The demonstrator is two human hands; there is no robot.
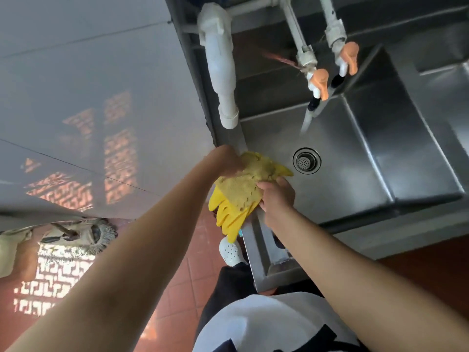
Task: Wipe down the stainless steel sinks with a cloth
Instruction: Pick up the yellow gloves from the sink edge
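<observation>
A yellow cloth (250, 182) lies bunched over the left rim of the stainless steel sink (355, 158). My left hand (227, 161) grips its far end. My right hand (275, 196) holds its near end at the rim. Under the cloth, yellow rubber gloves (228, 214) hang over the sink's outer edge. The basin has a round drain (306, 160) near the cloth. Water runs from the left of two taps with orange handles (320, 83) into the basin.
A second basin (444, 92) lies to the right. A white drain pipe (219, 64) runs along the sink's left side by the grey tiled wall (88, 97). A mop head (83, 235) rests on the red tiled floor at left. My white shoe (229, 251) stands below the gloves.
</observation>
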